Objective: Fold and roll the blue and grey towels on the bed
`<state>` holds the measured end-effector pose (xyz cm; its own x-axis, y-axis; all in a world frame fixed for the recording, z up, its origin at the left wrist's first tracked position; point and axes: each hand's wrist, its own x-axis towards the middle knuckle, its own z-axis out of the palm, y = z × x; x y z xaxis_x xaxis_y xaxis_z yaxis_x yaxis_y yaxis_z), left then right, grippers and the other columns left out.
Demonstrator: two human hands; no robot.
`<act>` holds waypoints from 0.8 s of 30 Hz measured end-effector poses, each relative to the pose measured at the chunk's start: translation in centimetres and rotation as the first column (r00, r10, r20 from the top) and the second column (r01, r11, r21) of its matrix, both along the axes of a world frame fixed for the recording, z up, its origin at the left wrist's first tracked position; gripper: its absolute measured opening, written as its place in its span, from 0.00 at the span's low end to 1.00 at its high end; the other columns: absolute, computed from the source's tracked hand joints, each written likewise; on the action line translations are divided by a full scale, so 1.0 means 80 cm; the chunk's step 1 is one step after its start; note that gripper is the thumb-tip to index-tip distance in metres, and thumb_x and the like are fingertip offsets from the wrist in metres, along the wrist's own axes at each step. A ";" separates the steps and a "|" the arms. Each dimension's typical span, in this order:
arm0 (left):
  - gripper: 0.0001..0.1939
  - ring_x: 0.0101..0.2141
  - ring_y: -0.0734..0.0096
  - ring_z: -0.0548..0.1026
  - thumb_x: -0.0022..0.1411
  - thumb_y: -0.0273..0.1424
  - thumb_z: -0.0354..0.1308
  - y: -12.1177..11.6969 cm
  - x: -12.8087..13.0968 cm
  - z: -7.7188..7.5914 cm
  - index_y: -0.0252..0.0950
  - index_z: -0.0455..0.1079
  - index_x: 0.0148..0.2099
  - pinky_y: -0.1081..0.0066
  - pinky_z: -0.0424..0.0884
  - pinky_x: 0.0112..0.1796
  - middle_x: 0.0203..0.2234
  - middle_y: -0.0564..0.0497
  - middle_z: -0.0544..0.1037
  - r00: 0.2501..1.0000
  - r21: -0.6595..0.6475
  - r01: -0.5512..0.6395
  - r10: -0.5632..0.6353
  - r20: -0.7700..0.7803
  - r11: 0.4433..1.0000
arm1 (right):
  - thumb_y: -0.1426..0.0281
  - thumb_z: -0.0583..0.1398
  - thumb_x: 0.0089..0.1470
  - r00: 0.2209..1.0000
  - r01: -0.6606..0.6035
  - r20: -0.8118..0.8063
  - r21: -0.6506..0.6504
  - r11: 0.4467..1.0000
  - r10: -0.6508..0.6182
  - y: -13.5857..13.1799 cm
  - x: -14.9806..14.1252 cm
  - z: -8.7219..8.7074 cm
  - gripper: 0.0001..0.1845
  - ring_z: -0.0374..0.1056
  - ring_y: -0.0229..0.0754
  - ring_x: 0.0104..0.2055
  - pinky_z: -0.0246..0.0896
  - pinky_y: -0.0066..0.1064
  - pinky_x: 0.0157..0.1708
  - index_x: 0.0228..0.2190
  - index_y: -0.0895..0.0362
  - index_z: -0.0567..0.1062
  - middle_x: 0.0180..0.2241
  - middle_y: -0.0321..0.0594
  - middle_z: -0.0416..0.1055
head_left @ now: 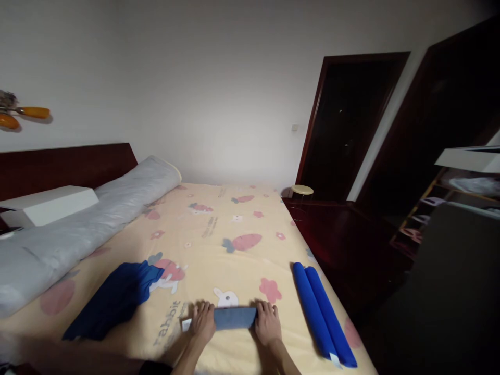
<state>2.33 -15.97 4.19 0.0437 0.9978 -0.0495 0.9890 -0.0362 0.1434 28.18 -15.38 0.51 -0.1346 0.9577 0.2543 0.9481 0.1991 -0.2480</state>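
On the bed [219,219], a blue-gray fabric strip [235,319] is pinched at both ends by curled fingers [205,308] of the left hand [203,324] and right hand [268,324].

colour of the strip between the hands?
The strip is grey-blue, best seen in the head view.

The grey-blue strip [235,319] looks like smooth matt cloth, the blue rolls [311,310] and navy garment [113,297] like matt fabric, the bedsheet [242,271] like smooth cloth, the bolster [136,187] like faintly glossy fabric, and the headboard [78,165] like smooth wood.
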 end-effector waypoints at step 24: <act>0.41 0.68 0.58 0.48 0.57 0.35 0.55 -0.027 -0.023 -0.027 0.40 0.45 0.71 0.53 0.45 0.65 0.69 0.49 0.52 0.970 0.124 0.242 -0.241 -0.018 0.962 | 0.61 0.52 0.60 0.943 -0.334 0.039 0.108 0.936 0.331 -0.022 0.007 -0.003 0.37 0.51 0.50 0.67 0.42 0.47 0.65 0.66 0.58 0.49 0.65 0.47 0.55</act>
